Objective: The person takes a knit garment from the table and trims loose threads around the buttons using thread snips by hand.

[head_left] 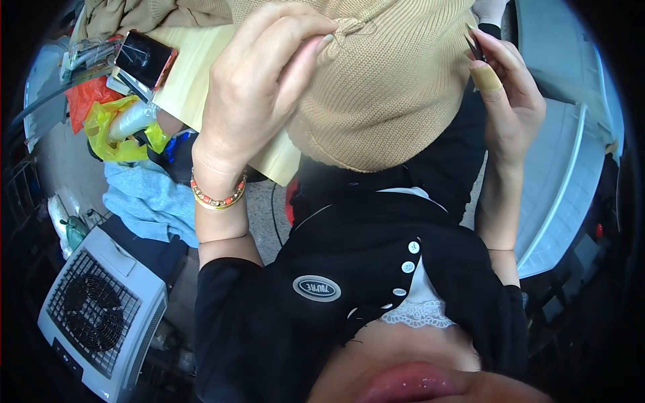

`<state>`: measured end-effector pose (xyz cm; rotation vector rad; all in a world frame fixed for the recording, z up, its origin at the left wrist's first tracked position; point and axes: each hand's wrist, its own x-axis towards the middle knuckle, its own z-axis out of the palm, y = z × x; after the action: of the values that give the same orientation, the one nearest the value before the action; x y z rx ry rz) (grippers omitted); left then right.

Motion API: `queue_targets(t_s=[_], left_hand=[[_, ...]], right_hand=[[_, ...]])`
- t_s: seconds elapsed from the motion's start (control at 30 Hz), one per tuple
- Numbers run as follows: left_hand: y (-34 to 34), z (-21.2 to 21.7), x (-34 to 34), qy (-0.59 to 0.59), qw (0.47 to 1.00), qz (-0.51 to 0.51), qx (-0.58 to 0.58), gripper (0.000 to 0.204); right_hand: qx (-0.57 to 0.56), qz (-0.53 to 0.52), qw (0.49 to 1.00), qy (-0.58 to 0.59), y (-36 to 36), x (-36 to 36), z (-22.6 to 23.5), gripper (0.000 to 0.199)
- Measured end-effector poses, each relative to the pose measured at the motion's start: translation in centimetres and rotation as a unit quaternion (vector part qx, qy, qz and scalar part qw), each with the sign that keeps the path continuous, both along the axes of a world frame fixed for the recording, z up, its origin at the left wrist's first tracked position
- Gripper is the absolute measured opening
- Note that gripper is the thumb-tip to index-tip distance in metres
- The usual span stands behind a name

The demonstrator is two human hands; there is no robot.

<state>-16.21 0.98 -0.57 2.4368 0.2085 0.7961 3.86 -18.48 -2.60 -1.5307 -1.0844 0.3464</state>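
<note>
A tan ribbed knit garment [396, 87] drapes over the table edge and down toward my lap. My left hand [259, 80], with beaded bracelets at the wrist, pinches a gathered, knotted bit of the knit between thumb and forefinger. A loose thread loops beside that knot. To the right of the garment, my right hand [507, 94] is closed on a small black two-pointed tool [476, 48]. Its tips show between finger and thumb; the rest is hidden, so I cannot tell whether it is snips or tweezers. A tan bandage wraps the right thumb.
On the pale wooden tabletop [191, 70] lies a phone [146, 59] near more tan knitwear [127, 17]. Yellow and red plastic bags [107, 124] and a blue cloth [148, 198] sit at left. An air cooler [101, 309] stands lower left; a pale plastic bin [557, 181] is at right.
</note>
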Motion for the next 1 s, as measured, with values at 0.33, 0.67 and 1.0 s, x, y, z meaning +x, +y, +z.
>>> queue_targets(t_s=[0.33, 0.67, 1.0], left_hand=[[0.0, -2.0, 0.2, -0.080, 0.996, 0.041, -0.006, 0.010], [0.0, -5.0, 0.1, -0.156, 0.947, 0.005, -0.281, 0.009], [0.0, -5.7, 0.0, -0.162, 0.948, 0.009, -0.272, 0.010]], right_hand=[[-0.005, 0.082, 0.992, -0.092, 3.2, -0.1, 3.0, 0.034], [-0.037, 0.139, 0.986, 0.087, 8.1, -1.8, 5.1, 0.027], [0.182, 0.347, 0.912, 0.122, 11.5, -2.1, 1.5, 0.024]])
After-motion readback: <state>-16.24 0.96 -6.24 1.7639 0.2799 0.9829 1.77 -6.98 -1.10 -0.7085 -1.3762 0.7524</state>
